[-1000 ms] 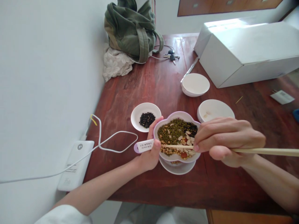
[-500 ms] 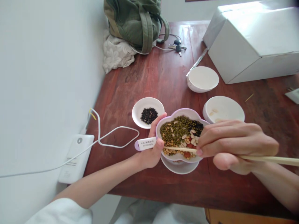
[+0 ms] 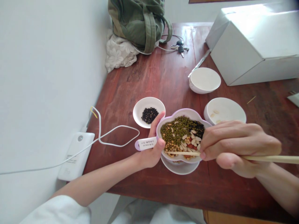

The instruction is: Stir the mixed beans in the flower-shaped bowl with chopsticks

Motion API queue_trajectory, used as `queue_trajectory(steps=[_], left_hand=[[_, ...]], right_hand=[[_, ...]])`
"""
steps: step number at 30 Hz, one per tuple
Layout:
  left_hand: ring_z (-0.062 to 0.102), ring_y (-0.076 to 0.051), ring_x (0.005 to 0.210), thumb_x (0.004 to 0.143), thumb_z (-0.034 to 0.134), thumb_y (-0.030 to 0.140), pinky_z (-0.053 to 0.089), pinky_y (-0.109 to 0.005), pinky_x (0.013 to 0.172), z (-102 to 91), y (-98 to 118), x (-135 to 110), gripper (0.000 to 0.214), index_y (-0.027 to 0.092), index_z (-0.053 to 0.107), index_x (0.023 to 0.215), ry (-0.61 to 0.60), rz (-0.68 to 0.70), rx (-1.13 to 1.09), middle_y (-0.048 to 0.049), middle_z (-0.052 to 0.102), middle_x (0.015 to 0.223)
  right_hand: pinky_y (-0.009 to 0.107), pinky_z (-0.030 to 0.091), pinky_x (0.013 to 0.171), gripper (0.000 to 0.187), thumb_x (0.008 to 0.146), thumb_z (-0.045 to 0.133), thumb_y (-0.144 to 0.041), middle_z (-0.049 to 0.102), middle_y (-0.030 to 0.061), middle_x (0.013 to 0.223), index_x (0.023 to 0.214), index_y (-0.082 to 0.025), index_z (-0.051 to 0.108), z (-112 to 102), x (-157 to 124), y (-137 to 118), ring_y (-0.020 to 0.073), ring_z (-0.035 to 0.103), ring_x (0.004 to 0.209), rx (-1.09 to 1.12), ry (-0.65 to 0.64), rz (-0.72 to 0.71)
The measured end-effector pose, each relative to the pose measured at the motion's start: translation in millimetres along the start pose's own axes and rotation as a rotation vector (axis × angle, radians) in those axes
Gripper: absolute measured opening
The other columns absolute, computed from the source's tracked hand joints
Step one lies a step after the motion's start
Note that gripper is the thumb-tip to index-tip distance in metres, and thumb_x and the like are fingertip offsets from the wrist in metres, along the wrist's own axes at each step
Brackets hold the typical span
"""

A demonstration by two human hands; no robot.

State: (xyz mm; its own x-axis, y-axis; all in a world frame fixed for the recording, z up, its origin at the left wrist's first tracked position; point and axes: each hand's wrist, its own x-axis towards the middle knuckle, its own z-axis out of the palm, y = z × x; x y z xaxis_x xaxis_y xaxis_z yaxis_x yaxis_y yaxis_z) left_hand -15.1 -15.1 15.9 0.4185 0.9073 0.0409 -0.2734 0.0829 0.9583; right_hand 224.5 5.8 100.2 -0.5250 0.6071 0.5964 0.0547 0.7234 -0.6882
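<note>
Table (image 3: 140, 186): four dishes (image 3: 139, 109); left hand (image 3: 149, 155) holds lilac bowl (image 3: 187, 110)

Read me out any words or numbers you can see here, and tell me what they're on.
White label on a lilac handle in the left hand: upside-down characters, too small to read.
White power bank: printed lines on its face, too small and blurred to read.
White slip at the right edge: cut off, nothing legible.

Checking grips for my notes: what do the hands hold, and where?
The left hand holds the lilac bowl by its labelled handle. The right hand grips chopsticks partway along, tips over the beans.
</note>
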Motion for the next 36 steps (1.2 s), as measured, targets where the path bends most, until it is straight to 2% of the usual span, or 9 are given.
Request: queue_trajectory(steps=[5, 12, 28, 36], left_hand=[[0.058, -0.033, 0.149, 0.108, 0.053, 0.064, 0.048, -0.053, 0.127, -0.7, -3.2, 1.0, 0.076, 0.030, 0.028, 0.171, -0.010, 0.037, 0.008, -0.0161, 0.051, 0.169], [0.063, -0.032, 0.141, 0.104, 0.064, 0.060, 0.050, -0.049, 0.123, -1.6, -3.5, 0.5, 0.075, 0.028, 0.035, 0.166, 0.027, -0.009, -0.004, -0.0152, 0.058, 0.162], [0.063, -0.032, 0.141, 0.106, 0.060, 0.061, 0.051, -0.050, 0.122, -0.6, -2.0, 1.6, 0.072, 0.029, 0.034, 0.165, 0.008, 0.015, -0.001, -0.0159, 0.057, 0.161], [0.062, -0.031, 0.140, 0.107, 0.057, 0.060, 0.050, -0.050, 0.122, -3.5, -7.8, 0.9, 0.071, 0.029, 0.034, 0.167, 0.003, 0.051, 0.023, -0.0159, 0.059, 0.159]], right_hand=[[0.026, 0.052, 0.054, 0.042, 0.110, 0.062, -0.035, 0.074, 0.0074, 0.068, 0.077, -0.012, 0.073, -0.5, 1.9, -0.4, 0.0136, 0.072, 0.059, 0.022, -0.007, -0.010], [0.027, 0.052, 0.053, 0.044, 0.111, 0.060, -0.032, 0.074, 0.0071, 0.066, 0.073, -0.013, 0.072, -3.8, 2.0, -2.0, 0.0142, 0.072, 0.057, 0.048, 0.031, 0.005], [0.025, 0.051, 0.052, 0.037, 0.110, 0.061, -0.028, 0.075, 0.0059, 0.070, 0.078, -0.015, 0.074, -3.0, -0.2, 1.7, 0.0137, 0.071, 0.058, 0.041, 0.001, 0.027], [0.024, 0.048, 0.051, 0.041, 0.110, 0.061, -0.031, 0.073, 0.0050, 0.068, 0.075, -0.015, 0.073, 3.6, 1.3, 0.8, 0.0115, 0.067, 0.055, 0.062, 0.037, 0.064]])
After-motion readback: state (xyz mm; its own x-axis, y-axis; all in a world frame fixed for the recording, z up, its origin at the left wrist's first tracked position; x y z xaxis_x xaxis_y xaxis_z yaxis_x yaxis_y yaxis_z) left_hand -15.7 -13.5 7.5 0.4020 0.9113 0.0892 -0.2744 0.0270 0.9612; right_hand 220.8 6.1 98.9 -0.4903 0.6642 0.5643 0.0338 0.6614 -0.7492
